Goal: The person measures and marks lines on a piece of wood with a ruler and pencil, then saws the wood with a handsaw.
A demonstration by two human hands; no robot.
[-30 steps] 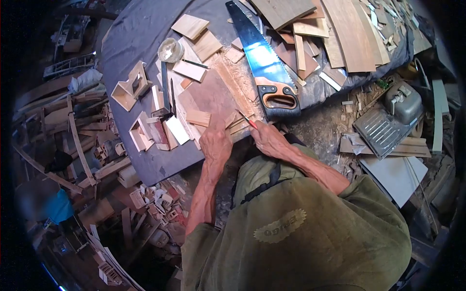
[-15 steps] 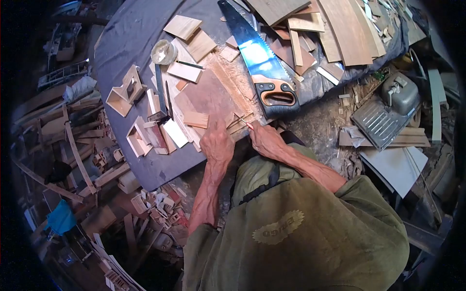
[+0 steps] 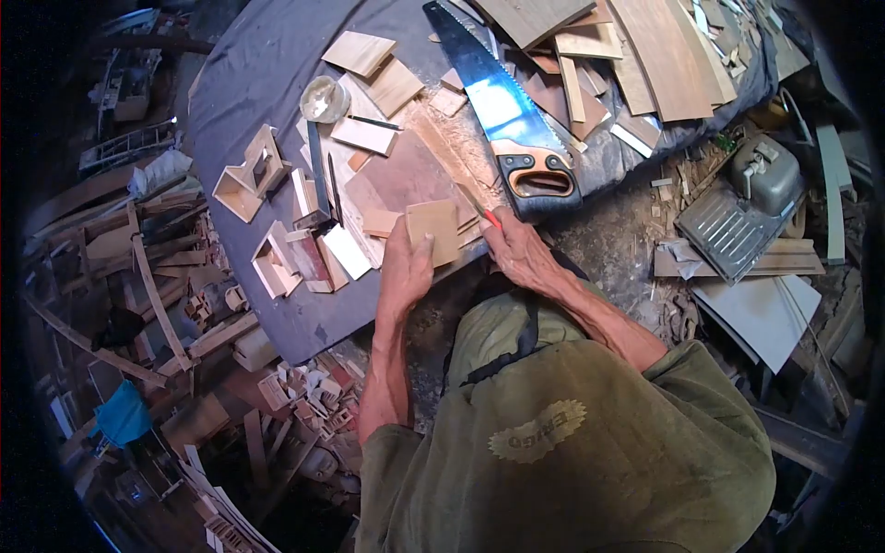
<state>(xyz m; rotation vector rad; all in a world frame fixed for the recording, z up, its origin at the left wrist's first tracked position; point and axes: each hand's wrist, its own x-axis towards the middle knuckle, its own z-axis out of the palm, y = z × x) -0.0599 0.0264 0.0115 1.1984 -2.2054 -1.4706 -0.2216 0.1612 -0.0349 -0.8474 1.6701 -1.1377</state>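
My left hand (image 3: 404, 264) grips a small, flat square of light wood (image 3: 439, 230) by its left edge, thumb on its face, raised over the front of the workbench. Closed around a slim red-handled tool (image 3: 491, 217) is my right hand (image 3: 522, 251); its thin end points up and left, and I cannot make out its exact kind. Under the square lies a reddish-brown board (image 3: 406, 173), with a small wood block (image 3: 379, 222) on it. A handsaw (image 3: 507, 115) with a black and orange handle rests just beyond my right hand.
The cloth-covered bench (image 3: 318, 324) carries a glue-smeared jar (image 3: 324, 99), a pencil (image 3: 373, 122), small wooden box parts (image 3: 251, 175) and several planks (image 3: 645, 60). On the right floor sits a metal sink (image 3: 733, 226). Wood scraps (image 3: 313, 396) pile up at lower left.
My left hand has lifted the wood square off the board and turned it face up. My right hand, holding the red-handled tool, has shifted slightly right. The view has moved a little.
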